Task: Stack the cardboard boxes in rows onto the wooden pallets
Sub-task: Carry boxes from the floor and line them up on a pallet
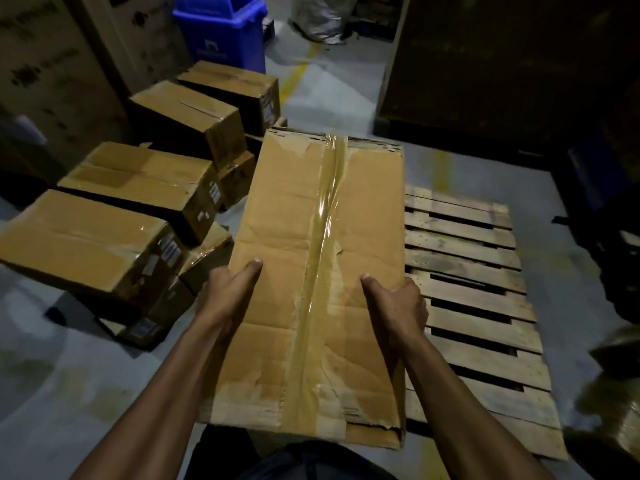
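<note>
Underfoot, grey concrete floor (69,393), patchy and scuffed, dim all round. At the bottom edge, dark trousers, cut off by the frame.

Directly in front, long taped cardboard box (318,282) held lengthwise away from the body, top face up, clear tape down its middle, near end torn and crumpled. Beneath and to the right of it, wooden pallet (474,306) lying flat on the floor, slats bare where visible, left part hidden by the box.

Left hand (225,296) clasping the box's left edge, thumb laid flat across the top face, other fingers wrapped round the side and out of sight. Right hand (398,306) gripping the right edge the same way, thumb on top, remaining fingers curled over the edge and mostly hidden.

Further left, row of stacked boxes (145,202) on the floor, four uppermost ones side by side, worn, some with labels on their ends; lower ones only partly seen. Whether a pallet lies under them, impossible to tell.

Beyond, yellow floor line (294,77), blue bin (221,32) cut off at the top, large cartons (52,64) at far left, and a dark tall mass (502,64) at far right, too shadowed to make out.
</note>
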